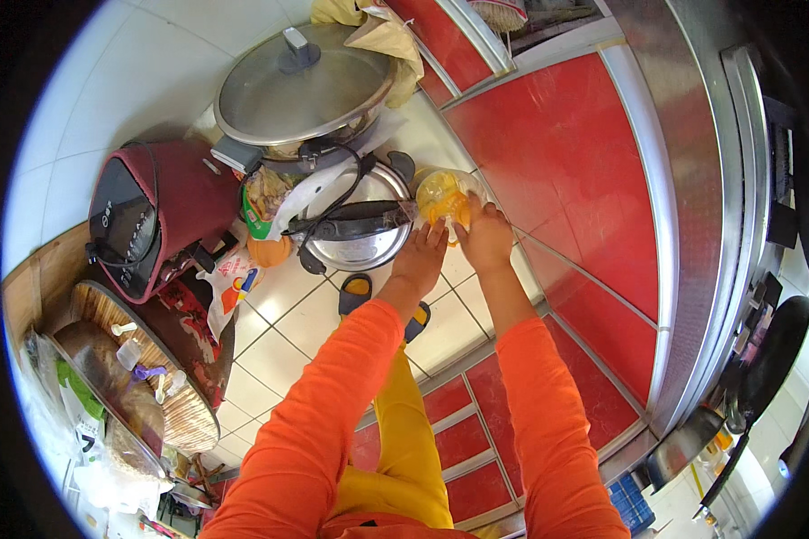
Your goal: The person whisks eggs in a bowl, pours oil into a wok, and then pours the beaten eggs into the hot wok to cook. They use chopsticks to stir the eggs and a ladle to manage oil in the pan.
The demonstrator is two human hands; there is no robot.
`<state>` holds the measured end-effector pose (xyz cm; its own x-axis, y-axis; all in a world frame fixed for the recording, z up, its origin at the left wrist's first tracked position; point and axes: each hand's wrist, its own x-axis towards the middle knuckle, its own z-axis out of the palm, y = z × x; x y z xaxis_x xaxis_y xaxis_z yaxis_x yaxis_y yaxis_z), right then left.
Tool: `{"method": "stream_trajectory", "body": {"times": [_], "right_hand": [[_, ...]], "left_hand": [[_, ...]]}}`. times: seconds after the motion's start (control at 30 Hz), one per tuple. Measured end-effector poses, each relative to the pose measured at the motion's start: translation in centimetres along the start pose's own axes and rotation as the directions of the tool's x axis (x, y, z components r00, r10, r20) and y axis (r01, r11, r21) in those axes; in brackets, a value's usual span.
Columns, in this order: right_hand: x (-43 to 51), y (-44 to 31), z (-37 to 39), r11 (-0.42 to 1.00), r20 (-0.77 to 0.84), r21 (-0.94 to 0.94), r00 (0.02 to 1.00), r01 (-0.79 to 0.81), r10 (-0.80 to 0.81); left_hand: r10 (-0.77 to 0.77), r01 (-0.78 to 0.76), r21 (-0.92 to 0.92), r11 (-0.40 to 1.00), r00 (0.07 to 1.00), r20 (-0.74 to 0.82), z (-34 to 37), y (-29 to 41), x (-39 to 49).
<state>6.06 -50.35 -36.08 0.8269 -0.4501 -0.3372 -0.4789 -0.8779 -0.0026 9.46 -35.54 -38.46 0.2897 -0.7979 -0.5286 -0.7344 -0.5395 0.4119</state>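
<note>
Below me, a clear plastic container with a yellow-orange part stands on the tiled floor, beside red cabinet doors. My right hand touches its near right side, the fingers bent over the orange part. At its near left side is my left hand, fingers together; whether it grips anything cannot be told. Just left of the container sits a steel pressure cooker with a black handle across its lid and a black cord lying over it.
Beyond the cooker stands a wide pan with a glass lid. A dark red appliance is at left, above a round woven tray. Red cabinets line the right side below a steel counter edge. Slippers show on my feet.
</note>
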Motion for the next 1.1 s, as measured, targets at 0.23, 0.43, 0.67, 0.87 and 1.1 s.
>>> {"method": "stream_trajectory", "body": {"times": [0.23, 0.43, 0.67, 0.87, 1.1], "right_hand": [[-0.1, -0.1, 1.1, 0.994, 0.014, 0.071, 0.996, -0.087, 0.086], [-1.9, -0.3, -1.7, 0.96, 0.149, 0.106, 0.959, -0.258, 0.242], [-24.0, 3.7, -6.7, 0.628, 0.156, 0.723, 0.953, -0.289, 0.258], [-45.8, 6.6, -16.9, -0.169, 0.422, 0.9, 0.699, -0.403, 0.577], [-52.2, 12.3, -32.2, -0.106, 0.167, 0.98, 0.405, -0.167, 0.899]], "left_hand": [[0.104, -0.104, 0.019, 0.994, 0.994, -0.021, -0.4, 1.3, -0.7], [0.122, -0.142, -0.167, 0.976, 0.985, -0.124, -0.9, 0.8, -3.5], [-0.064, 0.065, -0.012, 0.998, 0.996, 0.067, -0.2, -5.7, -21.6], [-0.063, 0.055, 0.033, 0.998, 0.934, 0.353, -1.9, -11.5, -36.0], [-0.092, 0.147, -0.11, 0.983, 0.914, 0.396, -12.1, -3.8, -31.2]]}}
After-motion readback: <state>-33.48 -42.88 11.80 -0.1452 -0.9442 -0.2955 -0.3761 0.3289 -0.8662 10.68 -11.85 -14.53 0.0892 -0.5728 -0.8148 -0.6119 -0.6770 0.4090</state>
